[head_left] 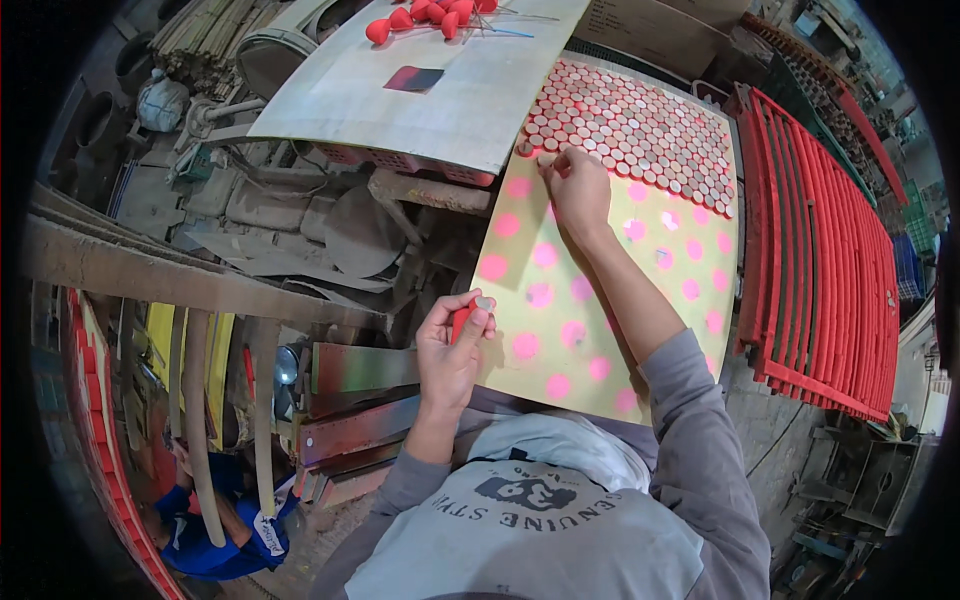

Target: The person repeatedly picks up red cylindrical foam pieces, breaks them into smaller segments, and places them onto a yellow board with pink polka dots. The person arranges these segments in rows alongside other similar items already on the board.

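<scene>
Pink-spotted yellow board (560,330): right hand (578,188) pinches round caps (640,125), left hand (452,345) grips red cylinder (462,320).

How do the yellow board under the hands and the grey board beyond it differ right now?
The yellow board carries pink spots and packed rows of small red caps at its far end; the grey board is plain, with one dark patch and a few loose red pieces. The right hand rests on the yellow board at the edge of the caps; no hand touches the grey board. Both are flat sheets.
</scene>
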{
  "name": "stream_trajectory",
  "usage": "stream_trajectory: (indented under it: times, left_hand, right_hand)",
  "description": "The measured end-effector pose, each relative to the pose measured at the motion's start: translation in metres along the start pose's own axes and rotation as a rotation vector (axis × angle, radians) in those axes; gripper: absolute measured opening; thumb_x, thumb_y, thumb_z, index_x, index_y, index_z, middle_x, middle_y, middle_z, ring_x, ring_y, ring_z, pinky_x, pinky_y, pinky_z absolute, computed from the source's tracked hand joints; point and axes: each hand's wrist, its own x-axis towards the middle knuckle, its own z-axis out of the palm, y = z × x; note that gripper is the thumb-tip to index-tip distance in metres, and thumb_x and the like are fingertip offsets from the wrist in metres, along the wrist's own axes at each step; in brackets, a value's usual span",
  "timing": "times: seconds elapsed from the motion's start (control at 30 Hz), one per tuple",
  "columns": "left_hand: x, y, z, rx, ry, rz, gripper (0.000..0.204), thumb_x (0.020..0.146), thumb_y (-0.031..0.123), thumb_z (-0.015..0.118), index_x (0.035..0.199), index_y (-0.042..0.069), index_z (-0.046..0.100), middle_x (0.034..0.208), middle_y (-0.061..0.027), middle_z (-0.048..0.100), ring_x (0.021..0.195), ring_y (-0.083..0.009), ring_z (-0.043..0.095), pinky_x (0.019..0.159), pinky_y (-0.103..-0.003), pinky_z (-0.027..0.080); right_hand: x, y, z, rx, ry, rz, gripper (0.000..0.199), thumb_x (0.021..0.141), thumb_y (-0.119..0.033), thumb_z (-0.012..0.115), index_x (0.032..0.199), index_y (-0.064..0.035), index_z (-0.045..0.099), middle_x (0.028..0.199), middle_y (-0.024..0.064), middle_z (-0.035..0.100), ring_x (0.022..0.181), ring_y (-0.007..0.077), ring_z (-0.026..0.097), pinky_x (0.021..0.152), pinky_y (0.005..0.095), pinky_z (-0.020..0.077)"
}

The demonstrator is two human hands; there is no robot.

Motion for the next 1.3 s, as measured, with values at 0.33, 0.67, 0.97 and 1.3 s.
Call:
stream_trajectory:
  times: [0.33,0.67,0.97,1.3]
  left_hand:
    - [0.011,0.008,-0.003,0.002,-0.033,-0.03,0.028,0.093,0.01,0.07,0.116,-0.004,0.06,0.104,-0.0136,0.066,0.083,-0.0128,0.06,0.075,-0.026,0.05]
    - [0.007,-0.001,-0.003,0.016,-0.034,-0.084,0.027,0.094,0.009,0.068,0.118,-0.001,0.06,0.104,-0.0092,0.066,0.084,-0.0111,0.06,0.074,-0.023,0.049]
    - [0.011,-0.005,-0.004,0.036,-0.074,-0.071,0.029,0.093,0.009,0.069,0.119,0.0,0.06,0.107,-0.0119,0.066,0.085,-0.0113,0.061,0.075,-0.023,0.049]
    - [0.029,-0.01,0.001,-0.115,-0.112,-0.182,0.031,0.092,0.006,0.07,0.12,-0.002,0.061,0.106,-0.0077,0.066,0.088,-0.0137,0.064,0.078,-0.025,0.053]
  right_hand:
    - [0.006,0.008,0.013,0.053,0.026,0.002,0.016,0.077,-0.013,0.076,0.082,-0.0017,0.066,0.08,0.0174,0.066,0.08,0.0319,0.063,0.073,0.043,0.0511]
    - [0.012,0.008,0.013,0.068,-0.003,0.004,0.017,0.078,-0.013,0.077,0.083,-0.0028,0.065,0.077,0.0128,0.067,0.081,0.0303,0.063,0.072,0.0426,0.0507]
    - [0.015,0.007,0.01,0.101,-0.009,-0.006,0.023,0.074,-0.016,0.081,0.08,-0.001,0.064,0.076,0.0134,0.066,0.078,0.0307,0.063,0.07,0.0431,0.0497]
    - [-0.018,-0.051,-0.091,0.573,-0.684,-0.206,0.024,0.075,-0.015,0.081,0.093,-0.0012,0.071,0.086,0.0107,0.069,0.079,0.022,0.064,0.069,0.0335,0.0507]
